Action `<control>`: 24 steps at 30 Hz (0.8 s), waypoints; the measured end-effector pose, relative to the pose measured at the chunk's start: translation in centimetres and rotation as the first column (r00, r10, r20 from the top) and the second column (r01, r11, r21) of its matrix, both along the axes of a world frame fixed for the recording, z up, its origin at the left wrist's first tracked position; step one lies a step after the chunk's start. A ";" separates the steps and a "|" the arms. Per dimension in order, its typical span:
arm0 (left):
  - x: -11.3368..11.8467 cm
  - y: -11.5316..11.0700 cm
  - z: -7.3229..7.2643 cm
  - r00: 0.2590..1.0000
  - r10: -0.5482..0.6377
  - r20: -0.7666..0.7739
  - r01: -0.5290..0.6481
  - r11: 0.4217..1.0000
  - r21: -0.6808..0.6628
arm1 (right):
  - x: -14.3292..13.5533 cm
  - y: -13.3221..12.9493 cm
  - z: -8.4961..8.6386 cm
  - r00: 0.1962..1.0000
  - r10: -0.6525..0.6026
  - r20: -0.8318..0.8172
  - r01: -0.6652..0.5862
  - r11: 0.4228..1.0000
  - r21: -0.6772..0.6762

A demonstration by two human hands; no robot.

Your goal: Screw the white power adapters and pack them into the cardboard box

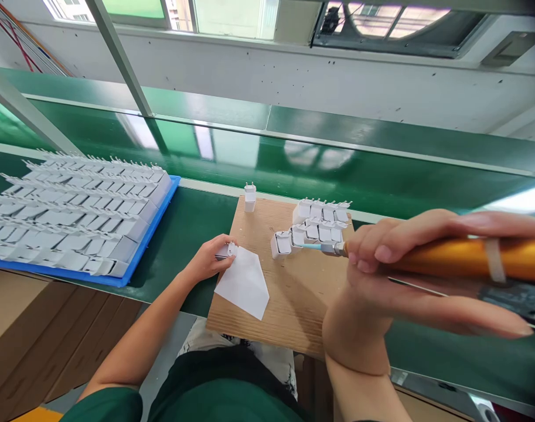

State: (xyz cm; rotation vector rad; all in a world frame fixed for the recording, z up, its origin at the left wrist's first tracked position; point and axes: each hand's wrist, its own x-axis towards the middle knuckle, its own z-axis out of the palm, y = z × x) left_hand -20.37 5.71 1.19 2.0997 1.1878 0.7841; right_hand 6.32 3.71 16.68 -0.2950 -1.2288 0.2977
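My left hand is closed around a small white plug adapter near the left edge of a wooden board. Just beside its fingertips lies a white sheet of paper on the board. In my right hand, held up close to the camera, is an orange cylindrical power tool with a metal collar and a thin pale-blue tip. That tip points left, in front of several white plug adapters grouped in rows. One more adapter stands alone at the board's far left corner.
A blue tray packed with rows of white plug adapters sits on the left of the green workbench. Behind it runs a glossy green belt. A metal post rises at back left. Cardboard boxes stand below the bench.
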 end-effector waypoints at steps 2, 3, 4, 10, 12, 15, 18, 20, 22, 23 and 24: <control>0.2 -0.1 -0.2 1.000 0.010 0.015 -0.010 1.000 0.010 | 0.1 0.1 0.0 1.000 -0.017 0.006 0.017 1.000 0.001; 0.3 -0.1 -0.2 1.000 0.017 0.024 -0.017 1.000 0.022 | 0.1 0.1 0.0 1.000 -0.021 0.009 0.021 1.000 0.002; 0.3 -0.1 -0.3 0.999 0.020 0.031 -0.021 0.999 0.034 | 0.1 0.1 0.0 1.000 -0.021 0.011 0.021 1.000 0.001; 0.5 -0.2 -0.5 0.999 0.035 0.022 -0.037 0.996 0.085 | 0.5 0.2 -0.2 0.999 -0.036 0.027 0.036 0.999 0.003; 0.5 -0.2 -0.5 0.999 0.045 0.013 -0.046 0.996 0.076 | 0.8 0.3 -0.3 0.999 -0.027 0.038 0.027 1.000 0.001; 0.6 -0.2 -0.6 0.999 0.044 0.012 -0.044 0.997 0.061 | 1.0 0.4 -0.5 0.999 0.022 0.038 -0.023 0.999 0.027; 0.6 -0.1 -0.5 0.999 0.041 0.012 -0.041 0.999 0.032 | 1.0 0.6 -0.4 0.999 0.025 0.022 -0.026 0.999 0.039; 0.6 0.0 -0.4 0.999 0.039 0.005 -0.039 0.999 0.006 | 0.9 0.6 -0.4 1.000 0.009 0.020 -0.009 1.000 0.028; 0.6 0.0 -0.3 1.000 0.031 -0.001 -0.031 0.999 -0.012 | 0.8 0.7 -0.3 1.000 0.012 0.024 -0.013 0.999 0.035; 0.5 0.1 -0.2 1.000 0.025 -0.001 -0.025 0.999 -0.021 | 0.8 0.7 -0.3 1.000 0.021 0.024 -0.022 0.999 0.041; 0.5 0.1 -0.1 1.000 0.017 0.001 -0.017 0.999 -0.030 | 0.7 0.7 -0.3 0.999 0.033 0.023 -0.034 0.998 0.048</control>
